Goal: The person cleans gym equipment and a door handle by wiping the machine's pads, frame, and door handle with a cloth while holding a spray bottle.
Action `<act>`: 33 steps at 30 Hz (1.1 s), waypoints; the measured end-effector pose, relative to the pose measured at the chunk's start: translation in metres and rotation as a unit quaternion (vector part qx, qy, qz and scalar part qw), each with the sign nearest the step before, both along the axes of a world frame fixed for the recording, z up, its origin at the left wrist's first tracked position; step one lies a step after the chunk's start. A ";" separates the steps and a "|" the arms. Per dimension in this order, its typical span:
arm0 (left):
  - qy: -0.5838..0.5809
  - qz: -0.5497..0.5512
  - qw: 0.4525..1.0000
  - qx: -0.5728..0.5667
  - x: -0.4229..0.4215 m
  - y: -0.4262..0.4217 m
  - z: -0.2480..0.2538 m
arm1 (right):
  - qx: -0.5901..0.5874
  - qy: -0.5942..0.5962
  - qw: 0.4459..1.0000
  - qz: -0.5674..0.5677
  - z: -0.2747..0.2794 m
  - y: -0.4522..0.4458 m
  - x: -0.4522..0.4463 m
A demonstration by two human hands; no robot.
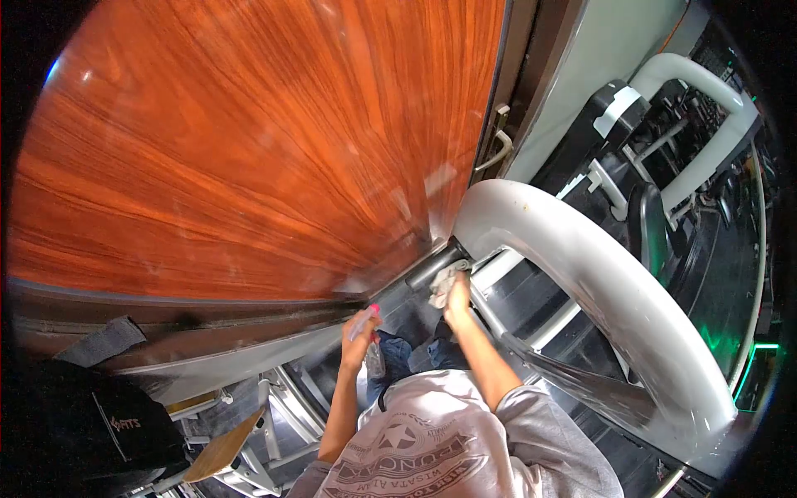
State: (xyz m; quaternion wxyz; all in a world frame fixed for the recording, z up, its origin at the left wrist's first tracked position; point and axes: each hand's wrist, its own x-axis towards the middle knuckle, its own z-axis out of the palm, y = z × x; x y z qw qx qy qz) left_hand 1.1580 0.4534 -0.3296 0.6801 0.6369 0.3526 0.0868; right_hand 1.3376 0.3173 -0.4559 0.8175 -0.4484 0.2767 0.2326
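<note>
My left hand [355, 339] is wrapped round a clear spray bottle [375, 358] with a pink and pale trigger head, held low in front of my body. In my right hand [457, 300] is a bunched whitish cloth [446, 280]. The cloth presses against a black padded roller [433, 264] on the gym machine, next to its thick silver-grey frame [573, 228]. Part of the roller is hidden behind the cloth and hand.
A wood-grain door [274, 149] with a metal handle [496, 151] fills the upper left. More gym equipment [610, 116] stands at the right. Lower left are a black padded piece [116, 427] with lettering and a wooden-topped part [226, 446].
</note>
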 end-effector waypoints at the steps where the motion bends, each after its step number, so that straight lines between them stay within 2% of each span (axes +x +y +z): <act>1: 0.006 0.009 1.000 -0.014 0.001 -0.002 0.003 | 0.029 -0.004 0.999 0.022 0.014 0.005 -0.011; 2: 0.012 0.019 0.999 -0.028 0.002 -0.002 0.005 | -0.074 -0.030 0.997 0.022 0.014 0.017 -0.025; 4: 0.017 0.023 0.999 -0.031 0.001 -0.003 0.000 | 0.047 -0.008 0.993 0.107 0.017 0.015 -0.047; 5: 0.022 0.028 0.999 -0.034 0.000 -0.003 -0.003 | 0.047 -0.007 0.993 0.107 0.017 0.013 -0.047; 7: 0.024 0.010 0.999 -0.025 -0.001 0.000 -0.006 | 0.088 0.066 0.984 0.141 0.014 0.008 -0.043; 8: 0.026 -0.007 1.000 -0.015 -0.002 0.001 -0.007 | 0.068 0.069 0.981 0.165 0.014 0.002 -0.032; 10: 0.017 -0.001 1.000 -0.016 -0.001 0.002 -0.011 | 0.117 0.061 0.984 0.116 0.030 -0.014 -0.012; 12: 0.010 0.009 1.000 -0.018 -0.003 0.002 -0.012 | 0.088 0.009 0.993 0.076 0.021 -0.020 0.012; 14: 0.006 -0.004 1.000 -0.017 -0.002 0.003 -0.010 | 0.107 0.024 0.990 0.093 0.007 -0.015 0.014; 16: 0.011 -0.002 1.000 -0.013 -0.001 0.003 -0.009 | 0.055 0.045 0.997 0.029 0.001 0.005 -0.009; 17: 0.018 -0.002 1.000 -0.010 -0.002 0.002 -0.009 | 0.031 0.031 0.996 0.074 0.004 0.011 -0.022; 19: 0.021 0.018 1.000 -0.015 0.002 -0.005 -0.001 | -0.050 0.015 0.981 0.186 -0.056 0.017 -0.052; 21: 0.022 0.038 0.999 -0.020 0.005 -0.007 0.001 | -0.239 -0.067 0.904 0.348 -0.042 0.010 -0.068; 22: 0.000 0.047 0.999 -0.028 0.003 -0.006 0.000 | -0.341 -0.117 0.842 0.401 -0.004 0.007 -0.068; 23: -0.022 0.058 0.997 -0.036 0.002 -0.006 0.000 | -0.343 -0.118 0.840 0.403 0.008 0.004 -0.060; 25: -0.020 0.066 0.997 -0.040 -0.001 -0.002 -0.003 | -0.361 -0.180 0.718 0.568 0.027 -0.004 -0.037; 28: -0.024 0.085 0.995 -0.049 -0.006 0.000 -0.004 | -0.392 -0.298 0.589 0.640 0.096 -0.006 -0.007; 30: -0.029 0.101 0.993 -0.054 -0.011 0.000 -0.001 | -0.445 -0.388 0.536 0.604 0.136 0.005 0.005; 31: -0.026 0.103 0.993 -0.046 -0.013 0.000 0.003 | -0.408 -0.470 0.550 0.557 0.152 0.009 0.009; 33: -0.024 0.109 0.993 -0.038 -0.020 0.001 0.003 | -0.421 -0.559 0.467 0.541 0.155 0.031 0.022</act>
